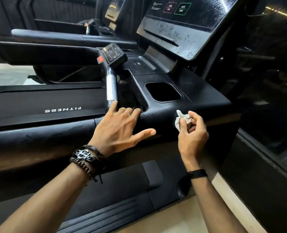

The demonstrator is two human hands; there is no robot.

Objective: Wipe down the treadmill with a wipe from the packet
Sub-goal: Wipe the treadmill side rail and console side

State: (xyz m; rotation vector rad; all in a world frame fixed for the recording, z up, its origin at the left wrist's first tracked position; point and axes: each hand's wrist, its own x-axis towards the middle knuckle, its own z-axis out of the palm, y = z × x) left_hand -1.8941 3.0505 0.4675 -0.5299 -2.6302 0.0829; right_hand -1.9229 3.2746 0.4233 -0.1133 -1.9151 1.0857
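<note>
The black treadmill console (198,98) fills the middle of the head view, with a square cup recess (163,92) in its top. My left hand (122,126) lies flat with spread fingers on the console's near edge, fingertips by the silver grip sensor (111,88). My right hand (193,132) pinches a crumpled, greyish white wipe (181,119) against the console's front edge. The wipe packet is not in view.
The sloped display panel (181,36) shows streaks and smears. The running belt (46,105) marked FITNESS lies to the left. A second treadmill's handrail (55,35) runs behind. A dark wall or glass panel (265,115) stands close on the right.
</note>
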